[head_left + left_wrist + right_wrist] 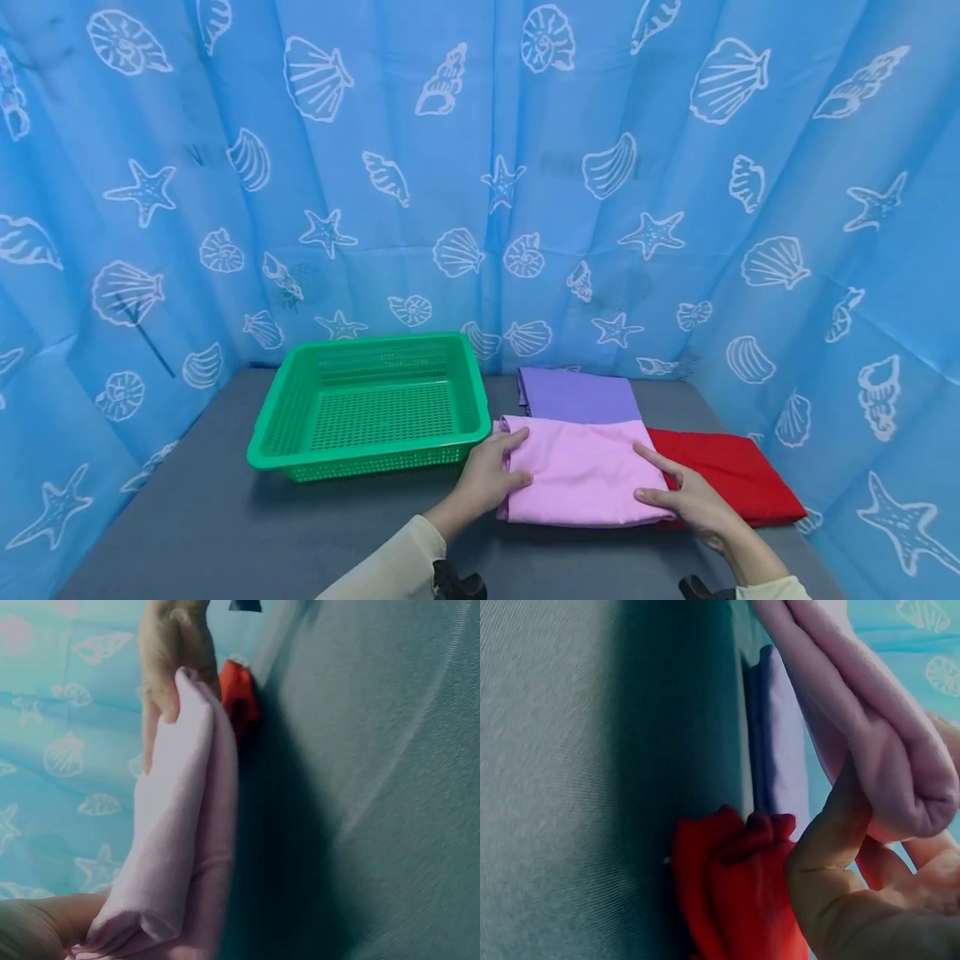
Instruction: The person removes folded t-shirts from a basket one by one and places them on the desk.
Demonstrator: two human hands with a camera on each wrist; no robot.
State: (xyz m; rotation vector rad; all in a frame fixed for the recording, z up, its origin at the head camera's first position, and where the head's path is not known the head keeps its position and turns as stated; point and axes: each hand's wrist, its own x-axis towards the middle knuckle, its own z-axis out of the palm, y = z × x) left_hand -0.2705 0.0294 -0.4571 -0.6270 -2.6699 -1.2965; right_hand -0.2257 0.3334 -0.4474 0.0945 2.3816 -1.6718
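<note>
A folded pink cloth (577,471) is held by its two sides between my hands. My left hand (483,475) grips its left edge, thumb on top and the other fingers partly hidden. On the opposite side my right hand (686,500) pinches the right edge; in the right wrist view its fingers (829,832) curl beneath the folded layers. Both wrist views show the pink cloth raised over the grey table, with a dark shadow below. It overlaps a folded red cloth (727,479) at right and a folded purple cloth (581,396) behind it in the head view.
A green plastic basket (258,442) with perforated walls and nothing inside stands left of the cloths. The grey table (300,533) runs back to a blue curtain (420,167) with white shells and starfish, which encloses the back and sides.
</note>
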